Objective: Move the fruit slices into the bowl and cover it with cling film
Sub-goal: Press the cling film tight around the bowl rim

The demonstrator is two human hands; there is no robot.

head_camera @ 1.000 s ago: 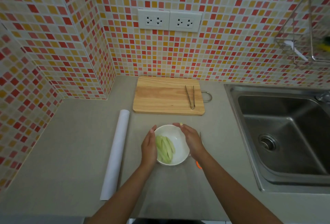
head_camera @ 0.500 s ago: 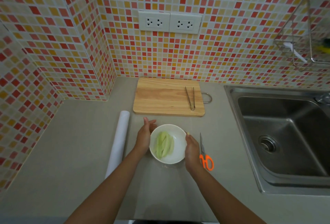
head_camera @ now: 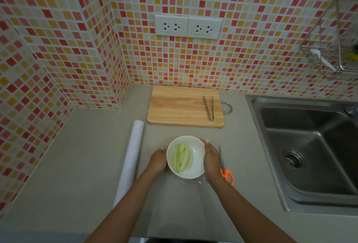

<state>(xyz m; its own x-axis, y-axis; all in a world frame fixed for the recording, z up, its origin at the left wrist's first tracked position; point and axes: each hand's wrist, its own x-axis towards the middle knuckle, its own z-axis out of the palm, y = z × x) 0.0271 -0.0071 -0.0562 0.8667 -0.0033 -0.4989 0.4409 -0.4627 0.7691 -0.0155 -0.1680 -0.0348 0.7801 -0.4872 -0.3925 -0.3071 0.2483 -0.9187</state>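
Fruit slices (head_camera: 181, 157), pale green and cut long, lie together inside a white bowl (head_camera: 195, 167) on a grey kitchen counter (head_camera: 77, 165), so the first half of the job looks finished and the covering is in hand. A faint glaze over the bowl's mouth and a crinkled, shiny fringe at its near foot suggest cling film is already stretched across it, though the film is too sheer to be certain. The bowl looks like glazed ceramic: rigid, fairly weighty, smooth and breakable, best held by cupping its outer wall low on both sides. The film, by contrast, would be feather-light, limp and prone to sticking to itself, so it should be worked at its loose edge and pressed down against the wall. The left hand (head_camera: 157, 160) is curled against the bowl's left wall, fingers wrapped toward its underside; whether they pinch film there cannot be told. The right hand (head_camera: 211, 160) lies along the right wall with fingers fairly straight and pressed flat to the rim. Orange-handled scissors (head_camera: 224, 169) rest just beside the right hand, a white cling film roll (head_camera: 130, 157) lies left of the bowl, and metal tongs (head_camera: 209, 108) sit on a wooden cutting board (head_camera: 180, 107) behind, with a steel sink (head_camera: 271, 165) at right.
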